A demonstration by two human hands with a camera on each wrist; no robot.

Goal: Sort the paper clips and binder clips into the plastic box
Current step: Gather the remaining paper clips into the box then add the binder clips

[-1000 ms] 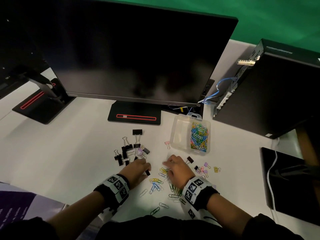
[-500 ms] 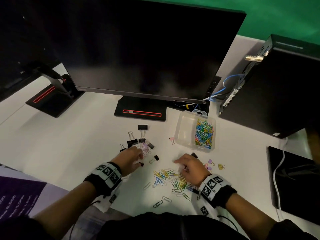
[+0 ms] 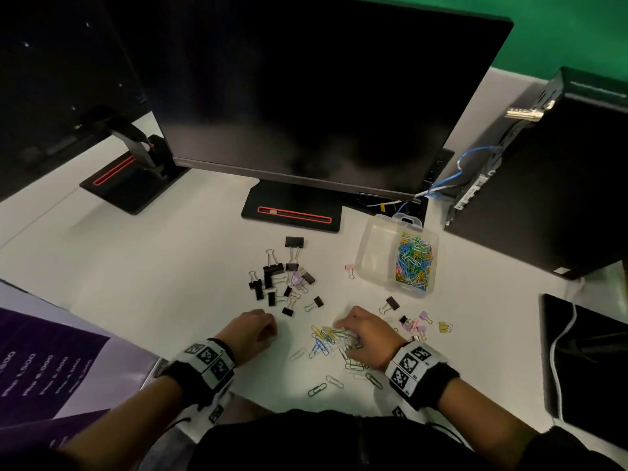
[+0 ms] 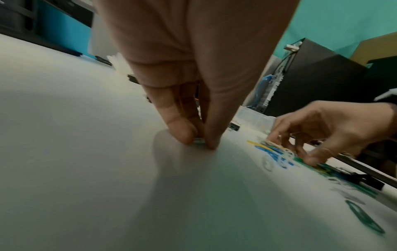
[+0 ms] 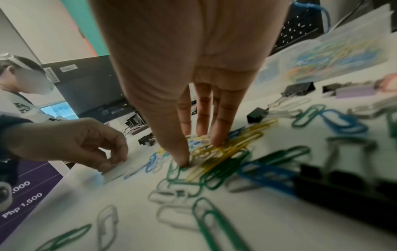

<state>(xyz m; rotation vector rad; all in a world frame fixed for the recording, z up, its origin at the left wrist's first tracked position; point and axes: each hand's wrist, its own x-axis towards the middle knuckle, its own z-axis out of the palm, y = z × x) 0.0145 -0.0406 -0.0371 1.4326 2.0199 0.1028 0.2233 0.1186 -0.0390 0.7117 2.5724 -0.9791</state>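
The clear plastic box (image 3: 368, 253) stands behind my right hand; its right compartment holds coloured paper clips (image 3: 414, 263) and its left one is bare. My right hand (image 3: 346, 336) bends over the loose paper clip pile (image 5: 225, 158), thumb and fingers pinching a bunch of them. My left hand (image 3: 270, 334) sits left of the pile, its thumb and a fingertip (image 4: 182, 134) pinching something small and pale, seemingly a paper clip (image 4: 198, 141), against the table. Black binder clips (image 3: 272, 280) lie beyond the left hand. Pastel binder clips (image 3: 421, 322) lie right of the right hand.
A dark monitor (image 3: 306, 96) on its stand base (image 3: 292, 212) rises behind the clips. A black computer case (image 3: 543, 185) stands to the right, with a second monitor stand (image 3: 129, 185) at left. A black pad with a white cable (image 3: 584, 355) lies at the right edge.
My left hand has drawn back from the black binder clips toward me and now pinches at the table. The right hand has stayed on the paper clip pile, shifting slightly.
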